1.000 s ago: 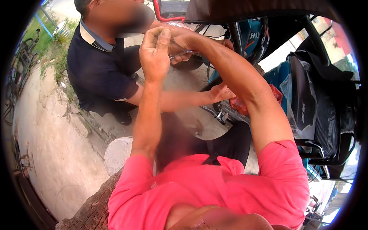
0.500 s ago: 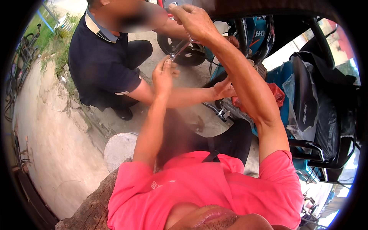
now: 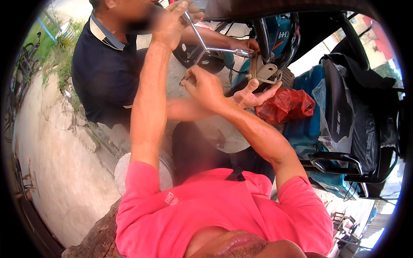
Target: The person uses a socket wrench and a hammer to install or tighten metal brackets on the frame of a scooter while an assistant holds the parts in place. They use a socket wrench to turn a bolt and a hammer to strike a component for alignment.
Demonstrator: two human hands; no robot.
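Note:
My left hand (image 3: 170, 28) is raised and closed around the upper arm of a chrome Y-shaped socket wrench (image 3: 205, 48). One wrench arm points right, its socket end near a grey metal bracket (image 3: 267, 71) on a teal motorbike (image 3: 282, 36). Below the wrench's centre, my right hand (image 3: 205, 88) is closed, its fingertips pinched at a small dark bit too small to name. The wrench's lower arm ends just above that hand; contact is unclear. A co-worker's open hand (image 3: 254, 95) lies palm up under the bracket, and their other hand (image 3: 245, 46) is beside the socket end.
The co-worker (image 3: 101, 73) in a dark shirt crouches at the left. A red plastic bag (image 3: 288, 105) sits against the motorbike below the bracket. At the right is a black seat (image 3: 337, 103) with a grab rail. A pale round stool (image 3: 122, 172) stands by my left elbow.
My left hand has risen to the wrench's upper arm, and my right hand has dropped below it. The wrench has swung round with one arm toward the bracket. The co-worker's lower hand now shows open.

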